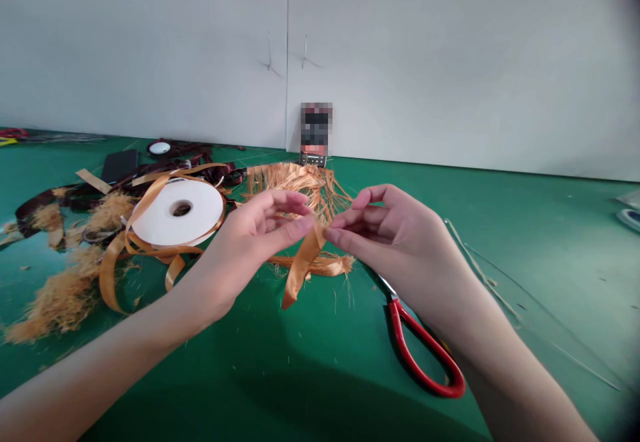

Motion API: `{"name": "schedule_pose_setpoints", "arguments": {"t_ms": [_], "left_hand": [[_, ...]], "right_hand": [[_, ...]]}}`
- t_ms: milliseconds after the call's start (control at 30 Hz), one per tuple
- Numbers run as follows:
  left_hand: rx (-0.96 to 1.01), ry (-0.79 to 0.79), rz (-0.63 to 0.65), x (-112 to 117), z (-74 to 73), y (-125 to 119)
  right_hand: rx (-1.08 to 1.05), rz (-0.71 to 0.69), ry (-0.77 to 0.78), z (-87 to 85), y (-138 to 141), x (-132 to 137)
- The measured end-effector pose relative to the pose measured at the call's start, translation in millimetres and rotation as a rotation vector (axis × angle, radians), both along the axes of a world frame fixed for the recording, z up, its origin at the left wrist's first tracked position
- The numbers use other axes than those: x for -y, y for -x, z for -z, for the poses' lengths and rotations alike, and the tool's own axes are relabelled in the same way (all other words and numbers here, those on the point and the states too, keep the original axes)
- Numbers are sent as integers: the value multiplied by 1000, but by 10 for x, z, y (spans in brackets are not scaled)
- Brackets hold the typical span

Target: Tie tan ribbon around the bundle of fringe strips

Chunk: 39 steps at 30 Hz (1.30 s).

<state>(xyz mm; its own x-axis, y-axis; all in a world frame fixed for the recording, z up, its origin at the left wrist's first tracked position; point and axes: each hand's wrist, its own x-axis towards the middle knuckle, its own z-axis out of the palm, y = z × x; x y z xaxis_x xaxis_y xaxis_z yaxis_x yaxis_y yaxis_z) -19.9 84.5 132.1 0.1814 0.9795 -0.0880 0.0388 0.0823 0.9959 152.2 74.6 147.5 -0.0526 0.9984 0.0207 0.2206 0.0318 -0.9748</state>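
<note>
Between my two hands hangs a short piece of orange-gold ribbon (303,267), its upper end pinched and its lower end loose. My left hand (273,225) grips that upper end between thumb and fingertips. My right hand (385,229) pinches the same end from the other side, thumb against fingers. Behind the fingers lies a heap of frayed orange ribbon strips (300,179). Below it, a bundle of orange strands (325,266) rests on the green table. Scissors with red handles (425,355) lie under my right wrist, their blades partly hidden by the hand.
A white ribbon spool (165,219) with loose orange ribbon lies at left. Around it are fluffy thread tufts (65,295), dark ribbon (43,202) and a black flat object (120,165). A small blurred box (316,129) stands against the white wall (450,62). Thin strands (480,275) lie at right.
</note>
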Motion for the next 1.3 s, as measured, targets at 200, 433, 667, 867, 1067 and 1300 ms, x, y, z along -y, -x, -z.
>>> {"name": "schedule_pose_setpoints", "arguments": {"t_ms": [200,433,667,867,1067,1300], "left_hand": [[-6,25,31,3,33,0],[0,1,-10,18,24,-13],[-10,-18,-28,29,6,-11],[-30,-25,47,27,26,-32],[-1,-4,89,31,40,-42],[-93,-89,63,24,50,-3]], "right_hand": [[-18,-21,-18,3,-10,-7],[-22,-16,-19,11,-15,-4],[-35,55,-20,-2,-3,-6],[-24,-47,35,17,2,-16],[-23,-35,46,36,29,-23],[-67,70,22,29,-3,-43]]}}
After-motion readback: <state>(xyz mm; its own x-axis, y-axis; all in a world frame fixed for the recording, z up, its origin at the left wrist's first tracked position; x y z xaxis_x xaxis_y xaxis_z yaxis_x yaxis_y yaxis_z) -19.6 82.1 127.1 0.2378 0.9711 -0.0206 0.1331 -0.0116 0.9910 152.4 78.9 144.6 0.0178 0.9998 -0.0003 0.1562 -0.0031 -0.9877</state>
